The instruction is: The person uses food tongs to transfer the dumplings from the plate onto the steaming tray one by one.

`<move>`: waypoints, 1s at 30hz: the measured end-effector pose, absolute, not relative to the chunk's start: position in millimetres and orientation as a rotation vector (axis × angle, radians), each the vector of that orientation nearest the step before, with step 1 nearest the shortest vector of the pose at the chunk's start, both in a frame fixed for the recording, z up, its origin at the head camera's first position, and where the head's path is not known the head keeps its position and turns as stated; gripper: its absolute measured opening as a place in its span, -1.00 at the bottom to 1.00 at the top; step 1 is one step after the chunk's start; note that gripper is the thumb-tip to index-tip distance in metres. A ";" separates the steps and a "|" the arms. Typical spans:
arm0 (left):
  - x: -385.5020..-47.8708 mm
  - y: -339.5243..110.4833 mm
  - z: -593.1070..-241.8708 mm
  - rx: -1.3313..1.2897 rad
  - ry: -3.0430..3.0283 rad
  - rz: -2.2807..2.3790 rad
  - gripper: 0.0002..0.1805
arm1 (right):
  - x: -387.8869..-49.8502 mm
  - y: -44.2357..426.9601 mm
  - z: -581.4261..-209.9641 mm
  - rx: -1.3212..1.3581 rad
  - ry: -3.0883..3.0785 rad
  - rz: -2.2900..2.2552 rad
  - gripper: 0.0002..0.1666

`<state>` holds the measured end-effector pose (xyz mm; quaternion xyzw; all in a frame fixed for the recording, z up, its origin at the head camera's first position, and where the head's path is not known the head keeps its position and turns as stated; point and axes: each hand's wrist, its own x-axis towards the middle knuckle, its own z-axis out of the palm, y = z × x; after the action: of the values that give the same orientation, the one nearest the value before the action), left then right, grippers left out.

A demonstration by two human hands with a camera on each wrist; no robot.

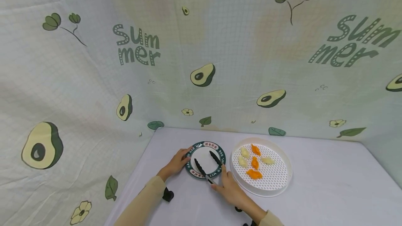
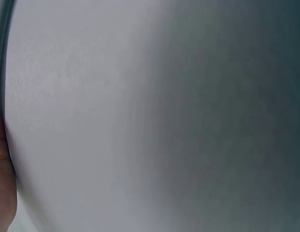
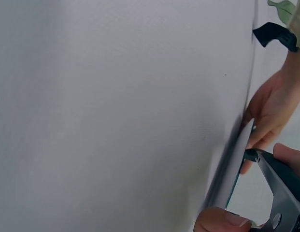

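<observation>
A plate (image 1: pixel 201 163) with a white middle and a dark green lettered rim lies on the table. My left hand (image 1: pixel 176 163) holds its left rim, thumb on the edge; in the left wrist view only a sliver of that hand (image 2: pixel 4 188) shows. Over the plate, my right hand (image 1: pixel 230 187) grips a pair of tongs (image 1: pixel 199 166) with black tips and grey metal arms. The tips stand apart, with nothing visible between them. In the right wrist view the tongs (image 3: pixel 280 193) appear close up, beside the plate's edge (image 3: pixel 232 169).
Right of the plate stands a round white perforated tray (image 1: pixel 277 170). It carries several orange dumpling-shaped pieces (image 1: pixel 255 163) and several pale yellow ones (image 1: pixel 245 152). A printed cloth (image 1: pixel 232 51) hangs behind and left of the white table (image 1: pixel 326 177).
</observation>
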<state>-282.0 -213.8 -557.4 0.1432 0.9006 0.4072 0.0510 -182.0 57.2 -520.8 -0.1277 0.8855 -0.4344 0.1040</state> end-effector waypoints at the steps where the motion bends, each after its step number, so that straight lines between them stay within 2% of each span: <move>1: -281.6 -213.5 -557.0 0.437 2.739 1.243 -0.44 | -182.3 56.7 -521.7 -0.367 2.606 -1.282 0.13; 8: -280.4 -212.5 -555.5 0.441 2.730 1.245 -0.45 | -183.0 53.2 -526.1 -0.302 2.593 -1.262 0.16; 14: -281.3 -213.3 -556.3 0.439 2.730 1.248 -0.45 | -183.2 50.3 -527.4 -0.276 2.670 -1.225 0.26; 30: -283.4 -214.4 -558.0 0.434 2.732 1.246 -0.44 | -183.2 48.3 -528.7 -0.255 2.861 -0.915 0.36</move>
<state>-283.4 -214.4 -558.0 0.1429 0.8992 0.4100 0.0537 -183.2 48.3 -528.7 -0.0843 0.9471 -0.3030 0.0635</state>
